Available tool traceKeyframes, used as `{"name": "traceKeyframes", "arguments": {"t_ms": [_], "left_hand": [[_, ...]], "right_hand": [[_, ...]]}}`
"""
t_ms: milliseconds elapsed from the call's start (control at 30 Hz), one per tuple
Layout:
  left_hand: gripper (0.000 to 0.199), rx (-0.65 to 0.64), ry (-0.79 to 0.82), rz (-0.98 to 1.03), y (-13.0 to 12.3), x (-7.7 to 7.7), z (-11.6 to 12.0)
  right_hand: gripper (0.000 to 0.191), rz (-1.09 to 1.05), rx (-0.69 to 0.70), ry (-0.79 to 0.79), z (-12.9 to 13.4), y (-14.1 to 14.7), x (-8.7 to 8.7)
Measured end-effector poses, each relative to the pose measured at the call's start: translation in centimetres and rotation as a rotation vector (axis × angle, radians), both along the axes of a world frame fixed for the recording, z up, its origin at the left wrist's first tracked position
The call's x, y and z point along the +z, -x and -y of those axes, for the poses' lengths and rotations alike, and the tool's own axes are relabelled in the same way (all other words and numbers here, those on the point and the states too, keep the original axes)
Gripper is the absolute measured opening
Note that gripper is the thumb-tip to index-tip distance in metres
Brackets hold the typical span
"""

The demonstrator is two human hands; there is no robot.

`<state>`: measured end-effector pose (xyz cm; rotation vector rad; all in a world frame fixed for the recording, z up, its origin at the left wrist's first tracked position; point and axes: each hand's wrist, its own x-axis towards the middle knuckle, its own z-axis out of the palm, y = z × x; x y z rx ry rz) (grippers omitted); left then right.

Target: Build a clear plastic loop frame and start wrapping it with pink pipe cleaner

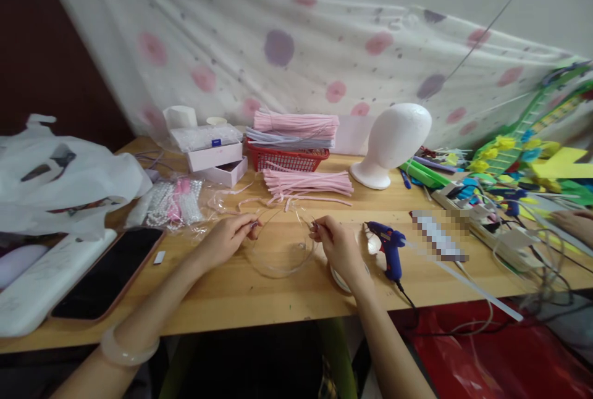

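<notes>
A thin, pale wire loop (278, 275) hangs in a rough circle just over the wooden table, between my two hands. My left hand (235, 235) pinches it on the left side with thumb and fingertips. On the right side my right hand (334, 241) grips it the same way, fingers closed. Below my right wrist lies a round, pale-rimmed roll (341, 285), partly hidden by the arm. A blue glue gun (390, 251) with a long white glue stick rests right of that hand. Behind the loop is a bundle of pink pipe cleaners (308, 183).
A red basket (287, 160) with more pipe cleaners stands behind, beside a white foam head (393, 146). Left are white boxes (215, 158), bagged pearl beads (173, 201) and a phone (109, 275). Right are a power strip (491, 226), tangled cables and another person's hand (574, 226).
</notes>
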<state>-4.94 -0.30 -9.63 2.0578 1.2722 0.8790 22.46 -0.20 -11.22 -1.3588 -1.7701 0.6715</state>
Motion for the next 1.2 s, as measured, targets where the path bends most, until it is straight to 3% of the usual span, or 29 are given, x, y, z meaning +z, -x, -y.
{"name": "traceKeyframes", "arguments": {"t_ms": [133, 300, 467, 1200], "left_hand": [[0.029, 0.074, -0.096, -0.048, -0.1, -0.3, -0.5], [0.028, 0.054, -0.032, -0.005, 0.2, -0.6, -1.0], [0.028, 0.036, -0.006, -0.002, 0.0, -0.6, -1.2], [0.032, 0.032, 0.038, 0.022, 0.0, -0.9, -1.1]], "right_hand": [[0.021, 0.088, -0.013, -0.042, -0.4, -0.3, -0.1], [0.026, 0.315, -0.075, -0.143, -0.6, -0.7, 0.8], [0.030, 0.471, -0.035, -0.209, -1.0, -0.9, 1.2], [0.035, 0.432, 0.006, -0.139, -1.8, -1.2, 0.2]]}}
